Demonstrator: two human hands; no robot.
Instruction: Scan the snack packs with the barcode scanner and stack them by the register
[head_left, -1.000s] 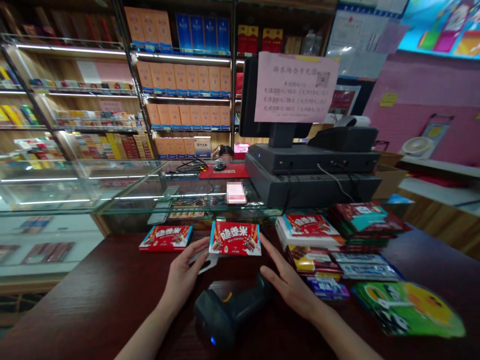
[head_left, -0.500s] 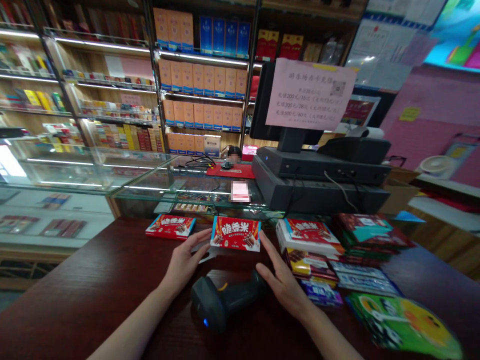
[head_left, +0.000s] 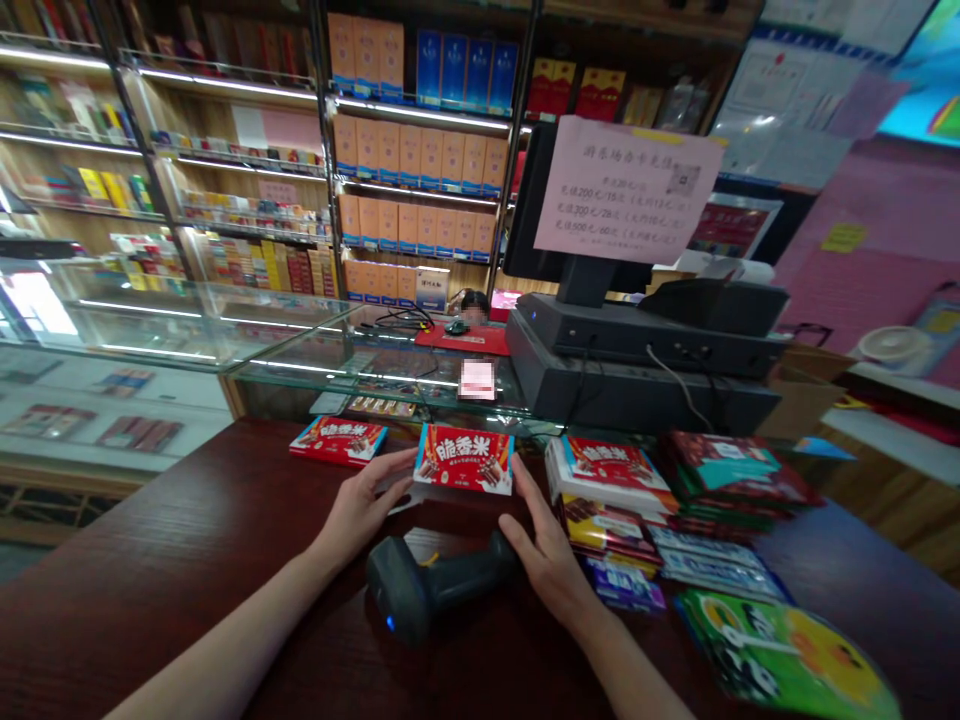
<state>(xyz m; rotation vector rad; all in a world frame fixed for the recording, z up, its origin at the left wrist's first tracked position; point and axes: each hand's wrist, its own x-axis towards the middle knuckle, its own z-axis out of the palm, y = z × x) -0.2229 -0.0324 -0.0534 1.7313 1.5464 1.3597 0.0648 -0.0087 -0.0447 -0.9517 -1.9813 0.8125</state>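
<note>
Here, a red 脆香米 box (head_left: 463, 459), left hand (head_left: 365, 508), right hand (head_left: 545, 562) touching its sides

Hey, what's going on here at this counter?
A person at a shop counter has both hands around a red Cui Xiang Mi chocolate box: the left hand at its left edge, the right hand by its right corner. A black handheld barcode scanner lies on the dark wooden counter just below the box. Another red box lies to the left, and piles of snack packets to the right.
</note>
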